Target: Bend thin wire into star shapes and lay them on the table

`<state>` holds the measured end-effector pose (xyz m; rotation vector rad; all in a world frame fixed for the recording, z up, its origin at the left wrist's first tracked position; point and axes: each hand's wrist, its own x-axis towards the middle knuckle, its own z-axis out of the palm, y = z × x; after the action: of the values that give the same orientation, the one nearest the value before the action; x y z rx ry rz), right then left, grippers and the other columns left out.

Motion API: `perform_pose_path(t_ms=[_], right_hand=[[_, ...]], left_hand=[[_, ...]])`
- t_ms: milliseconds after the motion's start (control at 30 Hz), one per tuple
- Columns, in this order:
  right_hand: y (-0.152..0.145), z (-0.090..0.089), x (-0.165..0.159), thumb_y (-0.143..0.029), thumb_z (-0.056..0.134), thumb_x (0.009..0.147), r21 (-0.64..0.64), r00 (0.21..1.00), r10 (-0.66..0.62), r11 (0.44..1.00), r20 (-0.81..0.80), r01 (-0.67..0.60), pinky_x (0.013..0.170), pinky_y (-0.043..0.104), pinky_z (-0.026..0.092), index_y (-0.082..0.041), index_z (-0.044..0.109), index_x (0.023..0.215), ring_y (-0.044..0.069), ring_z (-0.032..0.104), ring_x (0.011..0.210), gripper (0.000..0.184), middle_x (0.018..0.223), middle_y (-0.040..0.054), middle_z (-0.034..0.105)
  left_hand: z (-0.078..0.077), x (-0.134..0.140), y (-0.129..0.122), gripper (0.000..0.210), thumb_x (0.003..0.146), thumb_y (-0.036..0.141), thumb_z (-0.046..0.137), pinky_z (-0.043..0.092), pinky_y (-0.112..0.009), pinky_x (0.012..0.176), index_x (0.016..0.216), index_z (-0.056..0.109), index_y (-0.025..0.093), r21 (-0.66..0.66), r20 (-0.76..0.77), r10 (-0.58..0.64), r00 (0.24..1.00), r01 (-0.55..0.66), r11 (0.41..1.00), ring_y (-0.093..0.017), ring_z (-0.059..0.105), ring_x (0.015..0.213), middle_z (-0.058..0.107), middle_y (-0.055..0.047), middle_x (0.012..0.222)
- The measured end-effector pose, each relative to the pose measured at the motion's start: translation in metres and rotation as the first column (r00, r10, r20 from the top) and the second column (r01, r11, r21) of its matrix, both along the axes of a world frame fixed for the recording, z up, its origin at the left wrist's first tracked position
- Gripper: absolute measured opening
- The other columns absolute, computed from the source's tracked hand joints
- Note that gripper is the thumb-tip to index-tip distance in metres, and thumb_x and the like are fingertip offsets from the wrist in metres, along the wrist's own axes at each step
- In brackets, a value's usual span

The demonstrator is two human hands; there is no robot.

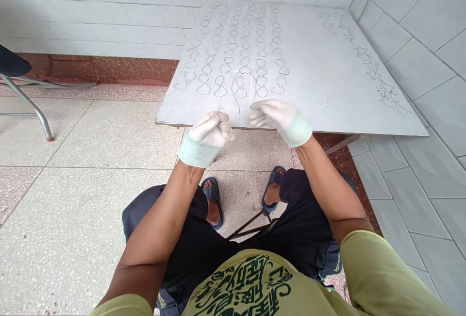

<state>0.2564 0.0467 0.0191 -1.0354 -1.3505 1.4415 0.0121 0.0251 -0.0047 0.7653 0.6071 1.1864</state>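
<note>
Both hands wear white gloves with pale green cuffs. The left hand, at the table's near edge, is closed in a fingertip pinch on a short wire end, which stands nearly upright, pointing away from the person. The right hand, slightly blurred, is partly curled above the near edge, fingers directed left; whether it grips anything cannot be told.

A curved wire is located between the hands, over the near part of the white table. Its long axis runs near to far: the arch faces the far wall, and 1 tail drops toward the near edge. Connection with the pinched end cannot be confirmed.

Beyond, figure-eight wires lie in 6 columns, mostly lengthwise near to far. Star-shaped wires line the table's right side.
</note>
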Motion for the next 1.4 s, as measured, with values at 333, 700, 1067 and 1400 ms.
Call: perform_pose_path(t_ms=[333, 700, 1067, 1400], right_hand=[[-0.03, 0.008, -0.041, -0.028, 0.079, 0.101, 0.053, 0.989, -0.068, 0.997, 0.131, 0.062, 0.089, 0.032, 0.068, -0.025, 0.077, 0.083, 0.018, 0.079, 0.086, 0.018, 0.084, 0.0007, 0.084], [-0.031, 0.002, -0.042, -0.023, 0.068, 0.105, 0.116, 0.975, -0.117, 0.989, 0.187, 0.096, 0.088, 0.03, 0.063, -0.024, 0.069, 0.078, 0.016, 0.076, 0.086, 0.027, 0.086, 0.0016, 0.082], [-0.03, 0.003, -0.037, -0.038, 0.071, 0.112, 0.063, 0.984, -0.099, 0.994, 0.145, 0.091, 0.086, 0.03, 0.065, -0.025, 0.067, 0.077, 0.016, 0.075, 0.079, 0.037, 0.081, 0.0011, 0.08], [-0.032, 0.005, -0.033, -0.034, 0.069, 0.108, 0.126, 0.94, -0.078, 0.991, 0.333, 0.037, 0.084, 0.031, 0.058, -0.026, 0.065, 0.071, 0.016, 0.07, 0.077, 0.038, 0.076, 0.0001, 0.077]], left_hand=[[-0.008, 0.012, -0.007, 0.039, 0.107, 0.054, 0.08, 0.061, -0.037, 0.069, 0.082, 0.073, 0.024, 0.031, -0.208, -0.006, 0.978, 0.013, 0.999, -0.021, 0.069, 0.064, 0.068, -0.002, 0.064], [-0.016, 0.02, -0.009, 0.04, 0.083, 0.044, 0.1, 0.063, -0.03, 0.08, 0.105, 0.084, 0.016, 0.128, -0.346, 0.257, 0.902, -0.225, 0.966, -0.015, 0.076, 0.077, 0.085, -0.006, 0.09], [-0.005, 0.017, -0.016, 0.04, 0.077, 0.048, 0.102, 0.058, -0.029, 0.071, 0.095, 0.086, 0.016, 0.144, -0.36, 0.249, 0.899, -0.21, 0.967, -0.015, 0.071, 0.071, 0.084, -0.007, 0.087], [-0.004, 0.006, -0.011, 0.057, 0.072, 0.06, 0.105, 0.061, -0.034, 0.071, 0.103, 0.086, 0.016, 0.129, -0.346, 0.158, 0.925, -0.12, 0.984, -0.021, 0.075, 0.072, 0.08, -0.006, 0.08]])
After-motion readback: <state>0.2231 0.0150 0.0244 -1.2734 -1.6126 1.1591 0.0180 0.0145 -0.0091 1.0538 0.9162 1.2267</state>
